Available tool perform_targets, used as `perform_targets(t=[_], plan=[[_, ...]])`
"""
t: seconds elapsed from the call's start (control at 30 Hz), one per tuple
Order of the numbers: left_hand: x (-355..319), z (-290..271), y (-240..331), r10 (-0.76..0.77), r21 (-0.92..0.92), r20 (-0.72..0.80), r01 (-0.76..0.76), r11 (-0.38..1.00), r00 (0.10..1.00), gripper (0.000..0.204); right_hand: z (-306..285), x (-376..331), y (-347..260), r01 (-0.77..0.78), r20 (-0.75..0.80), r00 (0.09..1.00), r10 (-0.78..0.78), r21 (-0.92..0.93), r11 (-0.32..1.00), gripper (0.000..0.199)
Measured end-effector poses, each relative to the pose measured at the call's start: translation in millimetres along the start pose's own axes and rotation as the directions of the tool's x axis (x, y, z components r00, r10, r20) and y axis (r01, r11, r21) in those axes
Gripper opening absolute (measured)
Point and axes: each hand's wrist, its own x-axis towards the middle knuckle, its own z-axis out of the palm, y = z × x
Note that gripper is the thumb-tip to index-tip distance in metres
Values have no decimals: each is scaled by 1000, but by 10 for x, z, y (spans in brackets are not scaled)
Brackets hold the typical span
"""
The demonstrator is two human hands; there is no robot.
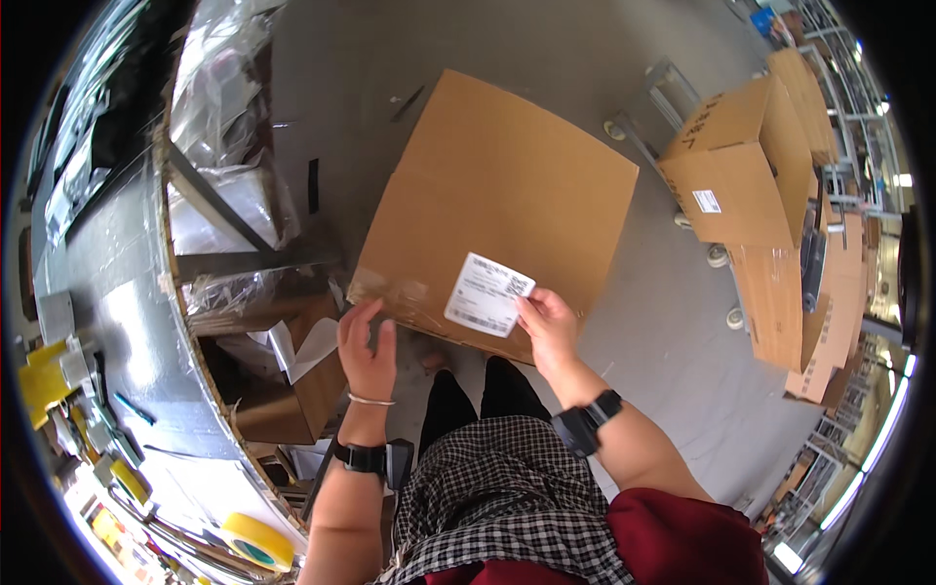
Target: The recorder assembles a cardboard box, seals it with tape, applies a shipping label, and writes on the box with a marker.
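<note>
My right hand (549, 330) pinches the right edge of a white printed label (480, 296) between thumb and fingers. The label sits over the near part of a large brown cardboard box (507, 185) in front of me; whether any of it touches the cardboard I cannot tell. Clear tape shows at the box's near left corner. Just off that corner, my left hand (367, 349) is raised with its fingers apart and nothing in it.
To the left runs a workbench (107, 322) with a yellow tape roll (256, 541) and tools. Beneath it are plastic wrap (224, 210) and an opened carton (283, 414). On the right, a wheeled cart (673, 97) stands beside more cardboard boxes (731, 161).
</note>
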Motion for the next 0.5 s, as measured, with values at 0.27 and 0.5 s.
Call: perform_targets(t=[0.27,0.5], plan=[[572,504,505,184,296,237,-251,921,954,59,258,374,202,80,-123,990,-74,49,996,16],[449,751,565,213,345,384,-353,869,899,68,271,442,162,124,-182,967,-179,-278,952,15]])
